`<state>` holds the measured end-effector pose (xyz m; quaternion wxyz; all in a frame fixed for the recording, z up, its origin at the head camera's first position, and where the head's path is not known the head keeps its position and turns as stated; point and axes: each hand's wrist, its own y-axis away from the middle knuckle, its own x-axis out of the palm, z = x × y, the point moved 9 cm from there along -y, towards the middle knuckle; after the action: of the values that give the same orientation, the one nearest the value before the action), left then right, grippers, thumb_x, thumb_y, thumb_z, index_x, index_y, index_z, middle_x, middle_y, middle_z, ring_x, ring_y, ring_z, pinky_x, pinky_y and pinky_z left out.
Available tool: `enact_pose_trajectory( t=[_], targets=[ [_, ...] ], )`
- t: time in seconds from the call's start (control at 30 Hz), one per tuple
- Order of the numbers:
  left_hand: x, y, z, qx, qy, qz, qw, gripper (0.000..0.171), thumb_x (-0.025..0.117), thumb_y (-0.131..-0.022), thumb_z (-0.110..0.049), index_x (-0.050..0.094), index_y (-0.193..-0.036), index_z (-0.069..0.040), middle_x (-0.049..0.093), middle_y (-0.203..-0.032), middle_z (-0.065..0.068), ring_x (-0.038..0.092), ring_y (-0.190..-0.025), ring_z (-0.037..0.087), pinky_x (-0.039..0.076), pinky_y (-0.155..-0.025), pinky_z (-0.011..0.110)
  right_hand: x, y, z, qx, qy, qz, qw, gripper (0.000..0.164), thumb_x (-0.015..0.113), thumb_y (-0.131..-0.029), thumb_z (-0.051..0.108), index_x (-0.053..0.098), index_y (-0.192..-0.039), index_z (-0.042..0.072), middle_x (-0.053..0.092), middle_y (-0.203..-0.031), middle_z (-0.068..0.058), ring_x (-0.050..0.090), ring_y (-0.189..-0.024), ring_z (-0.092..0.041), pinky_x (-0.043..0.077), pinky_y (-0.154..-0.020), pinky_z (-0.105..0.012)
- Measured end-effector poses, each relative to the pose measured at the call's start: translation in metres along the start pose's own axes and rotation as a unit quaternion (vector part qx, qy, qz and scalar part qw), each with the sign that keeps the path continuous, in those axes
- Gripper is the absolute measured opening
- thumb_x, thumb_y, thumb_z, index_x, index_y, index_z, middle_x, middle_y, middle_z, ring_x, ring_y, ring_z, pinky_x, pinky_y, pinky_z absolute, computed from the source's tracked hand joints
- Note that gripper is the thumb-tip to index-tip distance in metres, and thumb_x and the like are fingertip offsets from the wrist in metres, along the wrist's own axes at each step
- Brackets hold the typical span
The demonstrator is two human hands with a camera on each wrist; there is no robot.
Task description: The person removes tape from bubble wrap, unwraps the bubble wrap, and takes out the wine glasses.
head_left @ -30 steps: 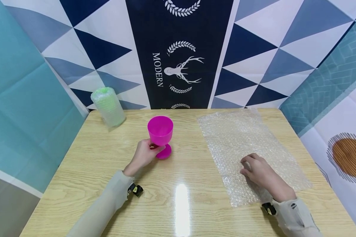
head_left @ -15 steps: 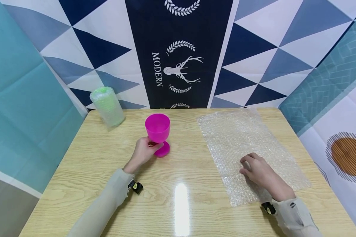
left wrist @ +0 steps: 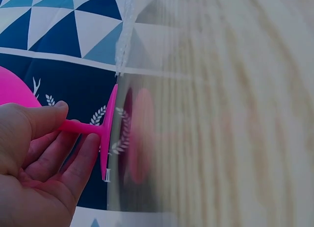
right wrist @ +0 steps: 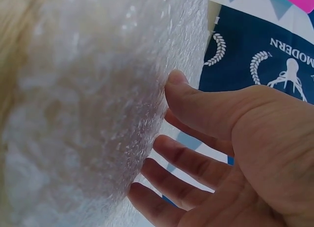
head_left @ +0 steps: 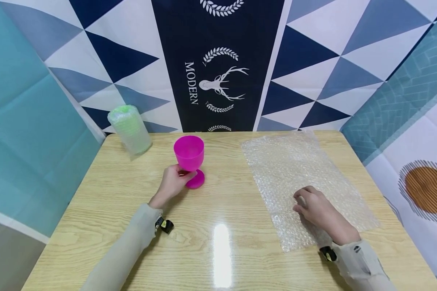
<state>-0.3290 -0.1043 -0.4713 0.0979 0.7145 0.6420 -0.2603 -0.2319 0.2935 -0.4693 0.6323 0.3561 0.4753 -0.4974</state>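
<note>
A bright pink plastic goblet [head_left: 189, 152] stands upright left of centre in the head view. My left hand [head_left: 171, 182] grips it by the stem. In the left wrist view, thumb and fingers close round that thin stem just above the round foot [left wrist: 109, 133]; I cannot tell whether the foot touches the table. Over at the right, a flat sheet of clear bubble wrap [head_left: 287, 173] covers part of the table. My right hand [head_left: 315, 208] rests on it with relaxed, loosely bent fingers. The right wrist view shows the fingertips at its surface and nothing held.
A green item wrapped in bubble wrap [head_left: 130, 129] stands at the back left corner of the wooden table [head_left: 160, 254]. Patterned cloth [head_left: 218, 85] hangs behind the table's back edge, and more hangings flank both sides.
My left hand has moved the goblet a little to the left and toward the back edge. The right hand stays in place on the bubble wrap. The head view has shifted slightly.
</note>
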Motion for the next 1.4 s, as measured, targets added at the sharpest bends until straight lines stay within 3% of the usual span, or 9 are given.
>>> enact_pose_trajectory(
  t=[0.9, 1.13, 1.27, 1.4],
  targets=[
    [-0.005, -0.017, 0.003, -0.011, -0.017, -0.004, 0.9998, 0.019, 0.079, -0.09, -0.01, 0.075, -0.104, 0.002, 0.078, -0.102, 0.019, 0.075, -0.099, 0.032, 0.064, -0.088, 0.043, -0.005, 0.002, 0.006, -0.026, 0.001, -0.011, 1.0, 0.028, 0.081, -0.088, 0.012, 0.071, -0.109, -0.003, 0.065, -0.109, -0.024, 0.066, -0.099, -0.042, 0.058, -0.085, -0.055],
    [-0.008, -0.02, 0.001, -0.008, -0.014, -0.004, 0.9999, 0.02, 0.079, -0.09, -0.011, 0.075, -0.105, 0.003, 0.078, -0.102, 0.02, 0.075, -0.099, 0.032, 0.064, -0.087, 0.042, -0.006, 0.001, 0.004, -0.031, 0.033, -0.024, 0.999, 0.035, 0.083, -0.086, 0.016, 0.07, -0.114, -0.001, 0.063, -0.114, -0.03, 0.063, -0.098, -0.049, 0.056, -0.079, -0.063],
    [-0.009, -0.023, 0.0, -0.002, -0.019, -0.007, 0.9998, 0.02, 0.079, -0.09, -0.011, 0.075, -0.105, 0.002, 0.078, -0.102, 0.02, 0.075, -0.099, 0.033, 0.064, -0.087, 0.042, -0.006, 0.002, 0.005, -0.066, 0.033, -0.034, 0.997, 0.037, 0.082, -0.086, 0.015, 0.068, -0.115, -0.004, 0.062, -0.115, -0.035, 0.062, -0.103, -0.054, 0.052, -0.087, -0.068],
    [-0.009, -0.027, 0.0, -0.001, -0.018, -0.008, 0.9998, 0.02, 0.079, -0.09, -0.011, 0.075, -0.105, 0.003, 0.078, -0.102, 0.02, 0.075, -0.099, 0.033, 0.064, -0.087, 0.043, -0.001, 0.002, 0.004, -0.063, 0.027, -0.004, 0.998, 0.045, 0.079, -0.09, 0.022, 0.065, -0.122, -0.006, 0.058, -0.125, -0.041, 0.055, -0.118, -0.061, 0.045, -0.097, -0.074]
  ],
)
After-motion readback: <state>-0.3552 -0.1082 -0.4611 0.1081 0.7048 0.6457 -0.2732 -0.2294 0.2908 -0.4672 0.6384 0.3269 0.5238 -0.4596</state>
